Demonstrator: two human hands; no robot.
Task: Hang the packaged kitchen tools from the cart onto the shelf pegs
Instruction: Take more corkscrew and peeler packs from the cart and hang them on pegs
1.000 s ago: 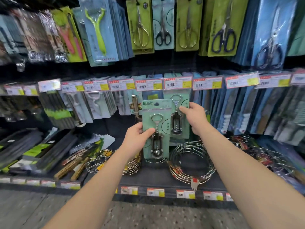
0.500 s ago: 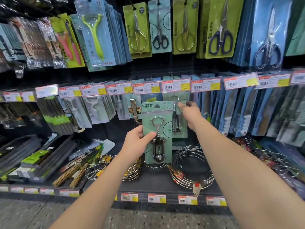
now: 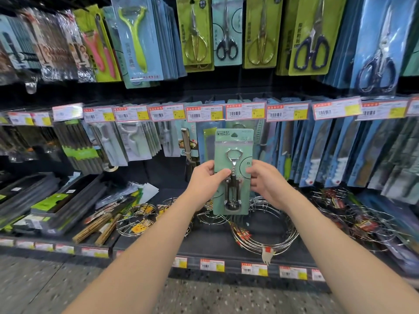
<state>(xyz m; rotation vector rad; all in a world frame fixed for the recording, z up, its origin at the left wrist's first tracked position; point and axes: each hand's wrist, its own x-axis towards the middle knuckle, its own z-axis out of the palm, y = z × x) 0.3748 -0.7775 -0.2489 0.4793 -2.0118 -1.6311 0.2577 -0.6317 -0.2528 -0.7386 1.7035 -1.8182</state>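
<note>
A corkscrew on a pale green card point(image 3: 233, 141) is held upright in front of the middle row of pegs, its hang hole just under the price tags. My left hand point(image 3: 205, 181) grips the card's left edge, thumb across the front. My right hand point(image 3: 265, 180) grips the right edge at the same height. Just behind the card's top, part of another green card shows on the peg. The peg itself is hidden by the price tag strip point(image 3: 246, 111). The cart is out of view.
Packaged scissors point(image 3: 310, 37) and peelers point(image 3: 136, 39) hang on the top row. Blue-carded knives point(image 3: 340, 152) fill the pegs to the right. Wire racks point(image 3: 265, 232) and flat boxes point(image 3: 56, 200) lie on the bottom shelf. Speckled floor is below.
My right hand left the card hanging on the peg and came down onto the right edge of the card in my left hand. That card rose and moved right, in front of the peg.
</note>
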